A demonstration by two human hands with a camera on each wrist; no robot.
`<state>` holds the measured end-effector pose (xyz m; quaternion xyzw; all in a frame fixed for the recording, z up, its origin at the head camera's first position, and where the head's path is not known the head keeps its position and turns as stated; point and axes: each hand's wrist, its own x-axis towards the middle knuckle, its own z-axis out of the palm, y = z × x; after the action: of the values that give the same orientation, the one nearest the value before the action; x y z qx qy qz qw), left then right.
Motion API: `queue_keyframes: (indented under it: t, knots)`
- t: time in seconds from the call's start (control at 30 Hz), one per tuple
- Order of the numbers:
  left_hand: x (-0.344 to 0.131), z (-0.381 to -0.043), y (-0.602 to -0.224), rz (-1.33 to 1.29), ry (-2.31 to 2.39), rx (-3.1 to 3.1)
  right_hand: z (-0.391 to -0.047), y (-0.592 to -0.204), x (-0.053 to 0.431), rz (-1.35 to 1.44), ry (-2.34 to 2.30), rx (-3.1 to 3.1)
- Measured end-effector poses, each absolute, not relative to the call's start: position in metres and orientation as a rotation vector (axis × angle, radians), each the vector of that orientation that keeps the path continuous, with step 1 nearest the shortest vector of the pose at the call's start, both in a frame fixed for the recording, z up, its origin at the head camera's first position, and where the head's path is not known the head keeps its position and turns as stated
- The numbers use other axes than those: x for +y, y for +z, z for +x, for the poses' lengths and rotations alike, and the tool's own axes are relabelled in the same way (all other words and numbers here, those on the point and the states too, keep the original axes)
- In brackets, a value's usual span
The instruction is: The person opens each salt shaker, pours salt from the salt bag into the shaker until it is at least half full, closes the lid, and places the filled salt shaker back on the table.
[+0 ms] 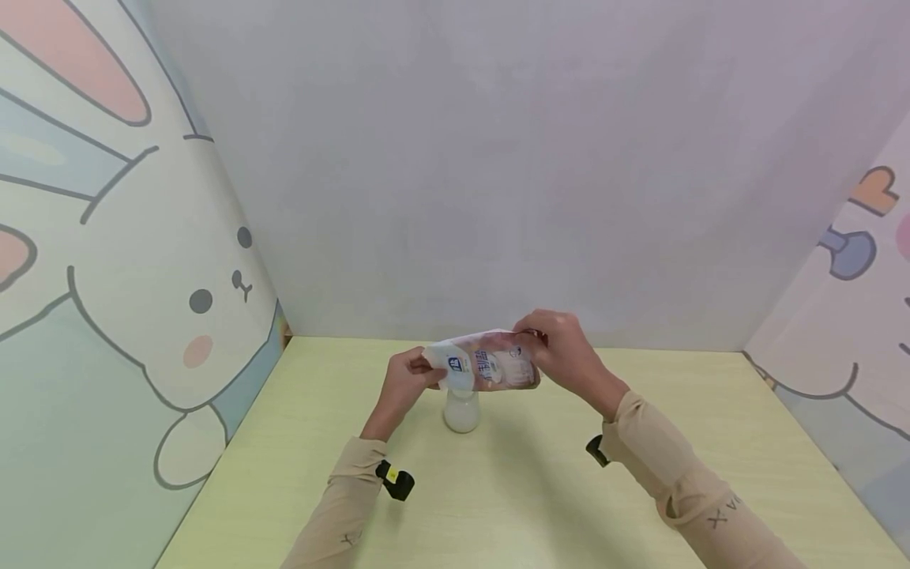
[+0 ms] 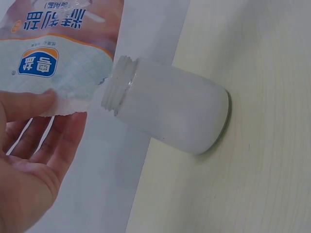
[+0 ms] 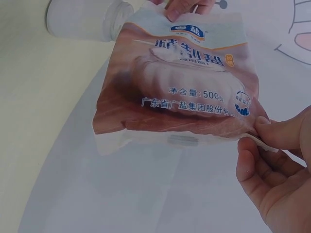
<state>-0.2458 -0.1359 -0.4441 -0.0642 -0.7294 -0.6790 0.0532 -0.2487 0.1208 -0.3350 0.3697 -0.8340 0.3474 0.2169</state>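
Note:
A printed salt bag (image 1: 490,363) is held up over the table between both hands. My left hand (image 1: 407,386) pinches its top end, thumb on the printed face, as the left wrist view shows. At the opposite end, my right hand (image 3: 277,165) pinches a bottom corner between thumb and fingers. A whitish jar (image 2: 170,104) with a threaded, lidless neck stands upright on the table. The bag's left end is above and close to the jar's mouth; whether they touch I cannot tell. White contents fill much of the jar.
The pale wooden table (image 1: 341,411) reaches back to a plain grey-white wall (image 1: 498,174). A panel with a cartoon rabbit (image 1: 163,316) stands along the left, and another cartoon panel (image 1: 839,332) along the right.

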Motion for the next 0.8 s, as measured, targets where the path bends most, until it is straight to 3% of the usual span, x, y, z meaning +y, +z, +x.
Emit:
queue_keyframes:
  t: [0.8]
  knots:
    - [-0.1368, -0.2477, -0.4467, -0.204, -2.064, -2.214, -0.2496, -0.3364, 0.12, 1.021, 0.98, -2.319]
